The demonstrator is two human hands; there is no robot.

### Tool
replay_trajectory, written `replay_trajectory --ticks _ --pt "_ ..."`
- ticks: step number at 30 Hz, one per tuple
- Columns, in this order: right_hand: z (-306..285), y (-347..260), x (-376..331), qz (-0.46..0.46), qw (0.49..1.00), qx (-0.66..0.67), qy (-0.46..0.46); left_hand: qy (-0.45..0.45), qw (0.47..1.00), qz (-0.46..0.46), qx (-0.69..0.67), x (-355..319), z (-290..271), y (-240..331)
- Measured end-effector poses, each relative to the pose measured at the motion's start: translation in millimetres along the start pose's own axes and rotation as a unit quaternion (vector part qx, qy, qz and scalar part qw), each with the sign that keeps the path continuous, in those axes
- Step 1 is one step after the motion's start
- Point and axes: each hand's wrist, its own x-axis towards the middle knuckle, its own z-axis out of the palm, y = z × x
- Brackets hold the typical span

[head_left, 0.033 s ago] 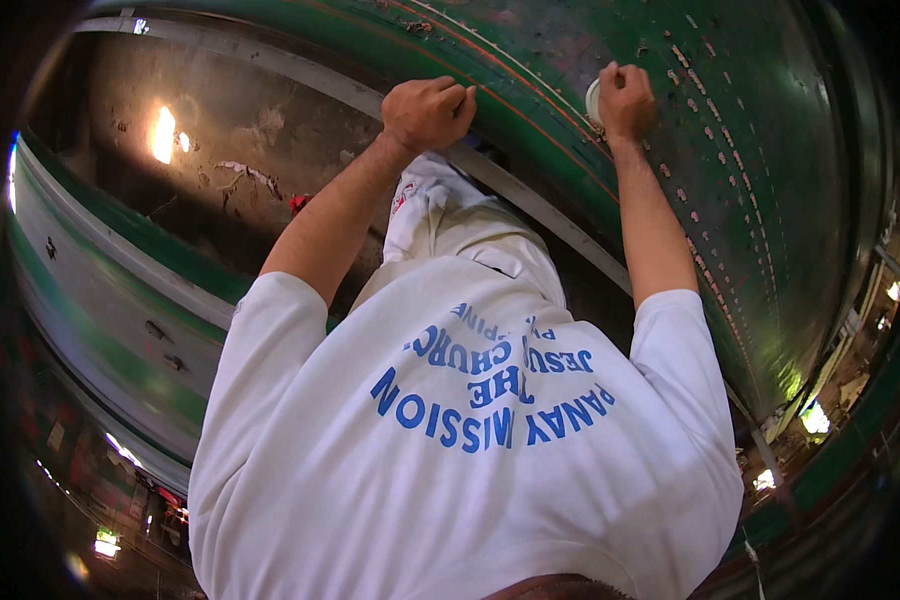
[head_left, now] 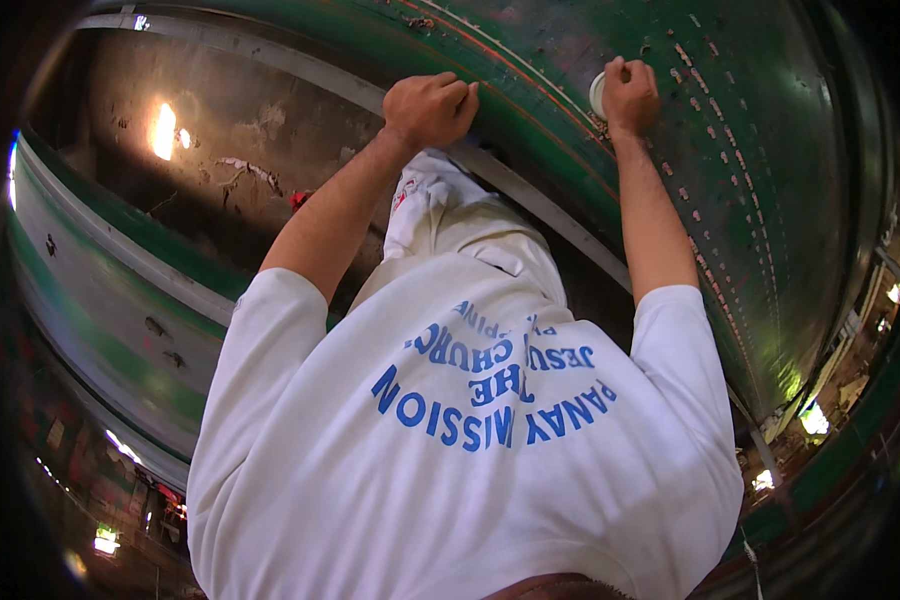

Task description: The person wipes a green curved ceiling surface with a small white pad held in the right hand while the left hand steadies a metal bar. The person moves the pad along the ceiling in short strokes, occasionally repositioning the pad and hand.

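Note:
My left hand (head_left: 432, 108) is closed in a fist beside the lower edge of a large green, curved hull-like surface (head_left: 560, 160). Whatever its curled fingers may hold is hidden. Farther right, my right hand (head_left: 630, 98) is closed against the same surface, its fingers bent inward. From behind its left side shows the pale rim of a round white thing (head_left: 597, 97). The rest is covered by the hand, and its kind cannot be made out. Small brownish crumbs (head_left: 600, 128) lie just below that rim, next to a thin orange line.
Rows of pale spots (head_left: 715, 120) run along the green surface right of my right hand. A grey beam (head_left: 540, 210) passes below it. On the left lie stained brown ground (head_left: 250, 130) and another green and grey hull-like body (head_left: 120, 290).
Almost nothing differs. My right hand and the round white thing appear very slightly farther right and up in the picture; the left hand stays closed in place.

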Motion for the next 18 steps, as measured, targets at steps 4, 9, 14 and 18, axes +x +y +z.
replay_trajectory --ticks 4,9,14,18 --pt "2.7 0.7 -5.8 0.011 1.000 -0.023 0.002 0.006 1.000 -0.006 0.007 3.4 4.9 -5.7" --pt "10.2 -0.1 9.2 0.031 0.999 -0.025 0.017 0.018 1.000 0.019 0.003 6.9 4.7 -4.0" --pt "4.6 -7.1 -1.1 0.035 0.999 -0.022 -0.010 0.029 0.999 0.015 0.016 3.6 4.3 -3.1" --pt "11.1 -10.6 11.3 0.034 0.999 -0.011 0.007 0.034 0.999 0.027 -0.003 7.1 5.8 -4.7"
